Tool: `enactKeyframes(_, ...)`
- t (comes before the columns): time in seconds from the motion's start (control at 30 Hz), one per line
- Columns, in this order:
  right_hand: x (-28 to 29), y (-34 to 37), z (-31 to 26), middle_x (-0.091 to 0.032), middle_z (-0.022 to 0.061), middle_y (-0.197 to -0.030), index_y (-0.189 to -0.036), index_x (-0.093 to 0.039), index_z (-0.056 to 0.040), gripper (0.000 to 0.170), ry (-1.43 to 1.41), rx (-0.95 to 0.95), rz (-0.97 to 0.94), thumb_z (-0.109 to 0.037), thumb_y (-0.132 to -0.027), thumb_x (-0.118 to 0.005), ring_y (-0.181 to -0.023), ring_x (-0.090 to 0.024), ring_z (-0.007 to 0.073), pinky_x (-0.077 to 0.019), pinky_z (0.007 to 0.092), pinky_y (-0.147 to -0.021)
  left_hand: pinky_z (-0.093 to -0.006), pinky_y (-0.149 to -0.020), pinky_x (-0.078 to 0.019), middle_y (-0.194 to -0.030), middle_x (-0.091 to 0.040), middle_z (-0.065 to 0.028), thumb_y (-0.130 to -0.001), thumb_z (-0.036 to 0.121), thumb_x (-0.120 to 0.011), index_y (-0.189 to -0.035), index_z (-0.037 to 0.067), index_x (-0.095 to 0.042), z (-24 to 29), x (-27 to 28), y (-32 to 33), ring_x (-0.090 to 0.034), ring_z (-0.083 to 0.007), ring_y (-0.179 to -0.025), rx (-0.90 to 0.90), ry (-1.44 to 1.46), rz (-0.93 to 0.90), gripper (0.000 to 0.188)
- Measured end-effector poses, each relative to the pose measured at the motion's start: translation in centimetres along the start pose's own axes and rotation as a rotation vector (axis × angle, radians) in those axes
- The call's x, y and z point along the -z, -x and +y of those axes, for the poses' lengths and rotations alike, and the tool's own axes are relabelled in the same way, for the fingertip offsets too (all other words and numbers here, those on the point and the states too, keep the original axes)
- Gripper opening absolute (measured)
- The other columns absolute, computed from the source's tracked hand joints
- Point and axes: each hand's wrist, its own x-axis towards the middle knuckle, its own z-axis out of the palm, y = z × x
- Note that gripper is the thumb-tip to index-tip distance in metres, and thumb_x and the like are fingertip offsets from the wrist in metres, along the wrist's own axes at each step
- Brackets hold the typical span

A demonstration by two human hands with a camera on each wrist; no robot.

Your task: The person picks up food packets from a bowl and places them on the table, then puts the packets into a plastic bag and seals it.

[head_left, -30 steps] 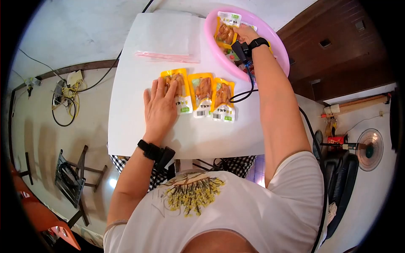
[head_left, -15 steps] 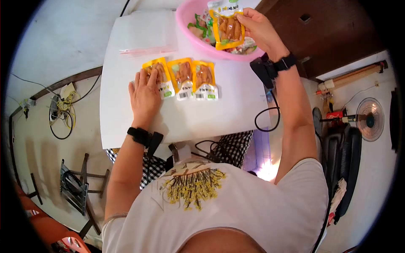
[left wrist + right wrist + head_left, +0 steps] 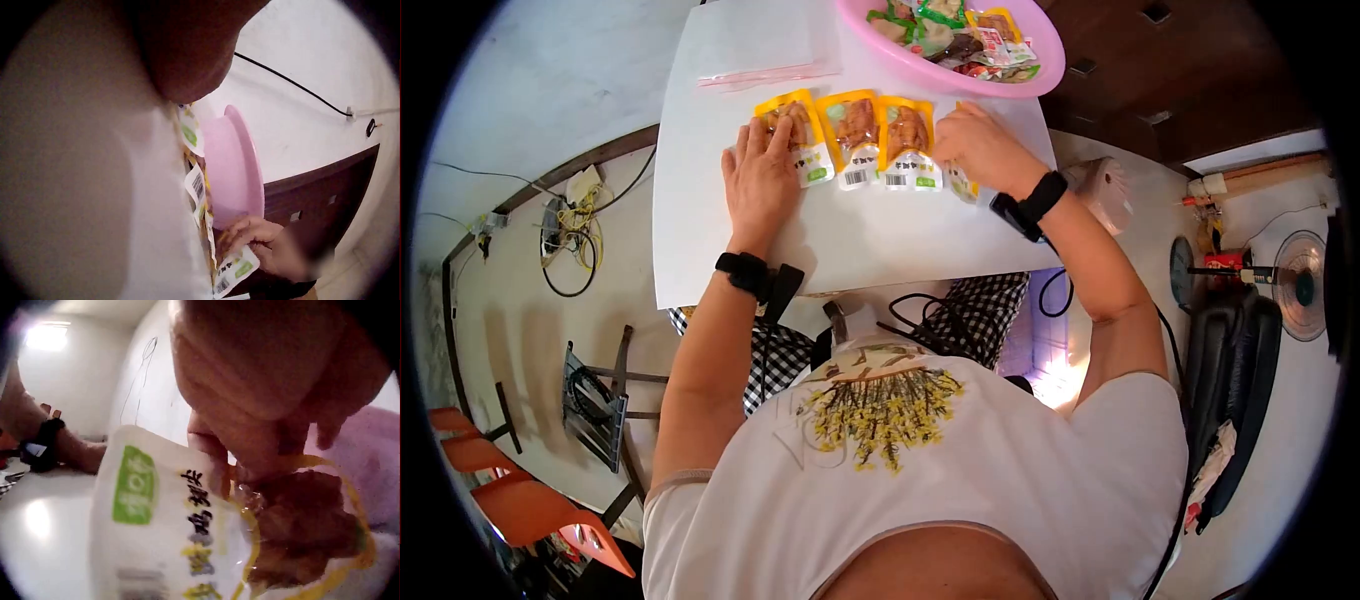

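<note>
Three yellow-and-white clear-fronted pouches of brown meat pieces lie side by side on the white table (image 3: 730,240) in the head view: a left pouch (image 3: 815,167), a middle pouch (image 3: 857,125) and a right pouch (image 3: 908,132). My left hand (image 3: 762,190) rests on the left pouch, fingers extended over its yellow end. At the right end of the row, my right hand (image 3: 988,150) holds a fourth pouch (image 3: 156,519), mostly covered by that hand in the head view. Fingers grip its edge in the right wrist view, where green label and black print show.
A pink basin (image 3: 1055,55) filled with other food packets (image 3: 940,38) stands at the table's far right. Clear plastic bags (image 3: 770,40) with a pink strip lie at the far left. Dark cables (image 3: 920,315) hang near the table's front edge. A roll-shaped pinkish object (image 3: 1105,190) stands beyond the right edge.
My right hand has lifted a pouch out of the pink basin and brought it down beside the right end of the row. My left hand stays on the left pouch.
</note>
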Motion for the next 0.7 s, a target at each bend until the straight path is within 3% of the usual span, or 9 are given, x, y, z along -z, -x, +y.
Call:
enactKeyframes(0.03, -0.7, 0.1, -0.3, -0.06, 0.0078, -0.092, -0.08, -0.066, -0.0081, 0.013, -0.011, 0.026, 0.025, -0.002, -0.073, -0.057, -0.097, -0.054, 0.0293, -0.0418, 0.0419, -0.086, -0.0517, -0.108, -0.0258, -0.141, -0.044, -0.0148, -0.092, 0.016, -0.047, -0.134, 0.022, -0.049, -0.1, -0.2, 0.0, -0.037, -0.0339, -0.133, -0.008, 0.0, 0.005, 0.043)
enactKeyframes(0.13, -2.8, 0.3, -1.6, -0.057, 0.0122, -0.112, -0.098, -0.066, -0.0061, 0.023, 0.048, -0.121, 0.327, -0.005, -0.075, -0.06, -0.111, -0.05, 0.0321, -0.0398, 0.0428, -0.096, -0.0518, -0.108, -0.0257, -0.141, -0.044, -0.0143, -0.093, 0.017, -0.047, -0.132, 0.022, -0.05, -0.3, -0.2, 0.0, -0.036, -0.0337, -0.134, -0.014, 0.008, 0.01, 0.04)
enactKeyframes(0.17, -1.9, 1.0, -2.4, -0.049, 0.0196, -0.125, -0.121, -0.057, -0.003, 0.044, -0.067, -0.277, 0.149, -0.005, -0.077, -0.062, -0.121, -0.044, 0.0374, -0.0371, 0.0425, -0.103, -0.0518, -0.108, -0.0256, -0.141, -0.043, -0.0141, -0.093, 0.017, -0.047, -0.132, 0.022, -0.05, -0.2, -0.1, 0.0, -0.036, -0.0336, -0.134, -0.007, 0.015, 0.003, 0.039)
enactKeyframes(0.27, -2.9, 2.9, -3.9, -0.042, 0.0234, -0.134, -0.128, -0.048, 0.0, 0.055, -0.168, -0.458, 0.191, -0.011, -0.077, -0.066, -0.126, -0.04, 0.0391, -0.0367, 0.0432, -0.104, -0.053, -0.108, -0.0249, -0.141, -0.044, -0.0135, -0.094, 0.017, -0.046, -0.13, 0.023, -0.051, -0.1, 0.4, 0.0, -0.035, -0.0332, -0.134, -0.01, 0.06, -0.005, 0.037)
enactKeyframes(0.3, -3.3, 3.1, -4.1, -0.037, 0.0256, -0.138, -0.135, -0.04, 0.0001, 0.066, -0.163, -0.483, 0.129, -0.016, -0.077, -0.069, -0.127, -0.038, 0.041, -0.036, 0.0447, -0.105, -0.0533, -0.108, -0.0249, -0.14, -0.044, -0.0133, -0.094, 0.018, -0.045, -0.13, 0.023, -0.051, -0.3, 0.1, 0.0, -0.035, -0.0329, -0.134, -0.015, 0.068, 0.0, 0.037)
enactKeyframes(0.47, -4.5, 2.5, -4.7, -0.033, 0.0287, -0.141, -0.136, -0.039, 0.0004, 0.067, -0.077, -0.49, 0.156, -0.018, -0.079, -0.069, -0.13, -0.036, 0.0428, -0.0348, 0.0444, -0.106, -0.0545, -0.108, -0.0236, -0.14, -0.045, -0.0122, -0.094, 0.017, -0.043, -0.132, 0.024, -0.051, -1.0, 0.3, -0.4, -0.037, -0.0313, -0.133, -0.072, 0.075, -0.079, 0.039)
enactKeyframes(0.6, -3.9, 1.4, -5.6, -0.029, 0.0301, -0.143, -0.138, -0.038, -0.0009, 0.067, -0.238, -0.519, 0.219, -0.017, -0.081, -0.068, -0.132, -0.032, 0.0448, -0.0314, 0.0455, -0.109, -0.051, -0.103, -0.0337, -0.136, -0.048, -0.0164, -0.088, 0.018, -0.055, -0.129, 0.021, -0.055, -2.4, 0.8, -1.4, -0.043, -0.032, -0.128, -0.09, 0.126, -0.063, 0.041)
enactKeyframes(0.7, -4.6, 2.2, -6.1, -0.028, 0.0298, -0.144, -0.138, -0.038, 0.0001, 0.064, -0.162, -0.552, 0.376, -0.015, -0.083, -0.066, -0.132, -0.032, 0.0439, -0.0286, 0.0465, -0.11, -0.0457, -0.098, -0.042, -0.13, -0.054, -0.0178, -0.084, 0.018, -0.062, -0.124, 0.016, -0.06, -5.6, 1.6, -3.6, -0.049, -0.0334, -0.122, -0.031, 0.313, 0.018, 0.04)
